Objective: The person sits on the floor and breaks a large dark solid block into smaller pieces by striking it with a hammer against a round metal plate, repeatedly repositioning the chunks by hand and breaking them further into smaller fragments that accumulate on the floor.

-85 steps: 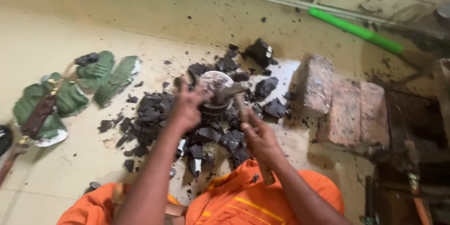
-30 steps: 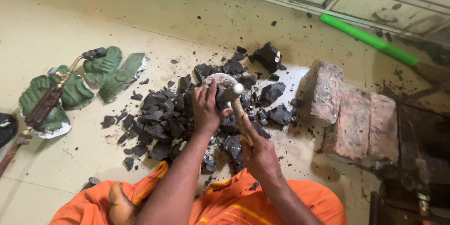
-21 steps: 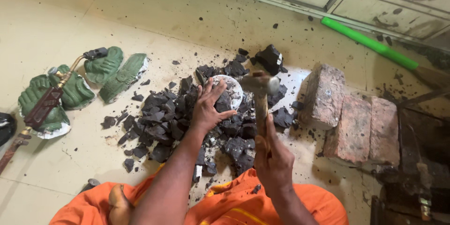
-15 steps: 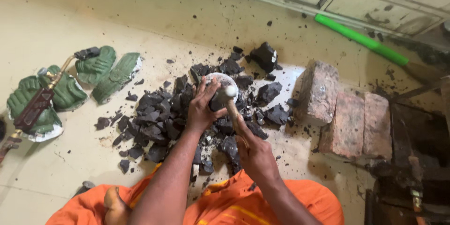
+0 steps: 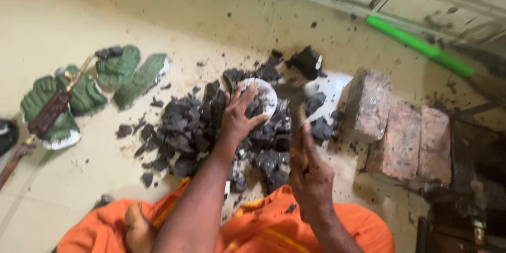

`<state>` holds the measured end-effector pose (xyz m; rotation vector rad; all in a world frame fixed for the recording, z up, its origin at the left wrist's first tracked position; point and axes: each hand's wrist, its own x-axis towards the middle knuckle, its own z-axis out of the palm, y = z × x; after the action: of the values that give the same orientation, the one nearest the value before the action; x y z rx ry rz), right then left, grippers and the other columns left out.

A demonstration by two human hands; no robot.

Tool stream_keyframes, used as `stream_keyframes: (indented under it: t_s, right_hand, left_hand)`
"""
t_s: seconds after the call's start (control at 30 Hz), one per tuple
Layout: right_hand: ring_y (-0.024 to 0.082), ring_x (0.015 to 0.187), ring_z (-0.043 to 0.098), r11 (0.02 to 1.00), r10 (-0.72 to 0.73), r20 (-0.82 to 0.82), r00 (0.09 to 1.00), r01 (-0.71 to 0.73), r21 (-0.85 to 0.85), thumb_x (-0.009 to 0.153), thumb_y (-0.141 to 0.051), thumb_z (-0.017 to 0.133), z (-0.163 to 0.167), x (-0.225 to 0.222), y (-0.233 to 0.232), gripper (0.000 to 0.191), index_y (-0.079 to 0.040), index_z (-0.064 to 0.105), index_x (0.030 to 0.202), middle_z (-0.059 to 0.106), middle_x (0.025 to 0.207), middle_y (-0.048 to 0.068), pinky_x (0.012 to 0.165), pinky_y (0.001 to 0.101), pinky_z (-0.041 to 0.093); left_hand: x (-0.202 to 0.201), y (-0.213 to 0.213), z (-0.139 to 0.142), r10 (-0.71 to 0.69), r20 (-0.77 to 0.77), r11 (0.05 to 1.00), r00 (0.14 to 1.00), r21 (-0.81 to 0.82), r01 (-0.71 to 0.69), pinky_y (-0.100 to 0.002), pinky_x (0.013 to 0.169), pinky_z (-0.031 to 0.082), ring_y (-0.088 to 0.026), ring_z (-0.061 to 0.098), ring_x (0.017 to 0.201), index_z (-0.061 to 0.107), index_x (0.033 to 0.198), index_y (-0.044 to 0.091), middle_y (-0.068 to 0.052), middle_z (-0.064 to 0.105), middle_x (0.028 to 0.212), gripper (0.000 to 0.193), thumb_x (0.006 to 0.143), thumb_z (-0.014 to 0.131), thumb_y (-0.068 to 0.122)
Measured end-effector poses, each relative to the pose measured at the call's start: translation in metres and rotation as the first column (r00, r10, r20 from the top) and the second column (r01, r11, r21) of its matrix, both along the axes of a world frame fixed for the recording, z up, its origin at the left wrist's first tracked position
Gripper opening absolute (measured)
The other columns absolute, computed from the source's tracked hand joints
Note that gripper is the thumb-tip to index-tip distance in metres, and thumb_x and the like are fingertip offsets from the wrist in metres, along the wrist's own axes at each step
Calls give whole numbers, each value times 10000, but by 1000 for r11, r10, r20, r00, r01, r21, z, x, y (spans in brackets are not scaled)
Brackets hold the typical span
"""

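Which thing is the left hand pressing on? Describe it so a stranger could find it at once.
Start at the reddish bricks on the right of the pale floor, then look left to the heap of black chunks. On the heap's far side the left hand presses on a round white piece. It is the only pale, curved thing among dark, jagged lumps.

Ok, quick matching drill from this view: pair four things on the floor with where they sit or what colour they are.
Things:
1. green moulded pieces
2. bricks
3. green stick
4. dark broken chunks

Descriptions:
a. reddish, stacked side by side at the right
b. long and bright, lying by the far wall
c. black, heaped in the middle under the left hand
d. spread on the floor at the left

Pairs: 1-d, 2-a, 3-b, 4-c
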<state>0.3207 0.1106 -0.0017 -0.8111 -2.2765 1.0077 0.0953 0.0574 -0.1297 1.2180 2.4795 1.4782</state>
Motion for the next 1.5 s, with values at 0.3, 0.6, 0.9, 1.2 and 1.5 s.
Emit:
stream_keyframes:
  t_s: [0.3,0.6,0.9,1.2,1.5]
  right_hand:
    - [100,527,597,816,-68,155,985,145,-559,987,-176,569,-3,-7,4,600,-322,457,1558,735,812,29,413,272,543]
    - [87,427,506,803,-307,-58,950,226,-551,1012,-133,564,-7,22,41,619,-198,371,1597,547,581,13,366,255,431]
    - [97,456,578,802,-188,17,982,163,-575,986,-156,579,-14,17,27,627,-245,391,1578,637,636,18,381,267,512]
    - [101,441,530,788,-125,-8,992,94,-608,970,-140,615,-9,7,11,641,-229,416,1573,571,624,9,382,304,480]
    - [110,450,614,893,-57,154,986,119,-435,965,-186,638,-14,7,10,627,-284,442,1553,666,606,69,414,316,534]
  left_hand:
    - [4,-9,-6,19,-197,989,980,-143,-48,-643,1248,133,-410,273,1545,637,1350,230,-7,586,1479,701,769,856,555]
    - [23,-86,32,101,-483,955,870,-198,-221,-586,1211,303,-406,391,1432,512,1503,58,-184,518,1504,767,789,691,270]
    - [124,-49,18,258,478,823,840,-564,68,-446,786,622,-283,719,911,541,1422,96,-135,661,1059,599,921,703,381]
    - [39,-54,44,264,-134,931,955,-222,-288,-264,697,623,-233,668,1022,653,1424,235,-140,614,1256,537,914,797,149]
    - [28,-39,39,67,-320,921,945,-343,-182,-501,1046,510,-359,536,1258,641,1315,204,-177,558,1343,730,713,772,597]
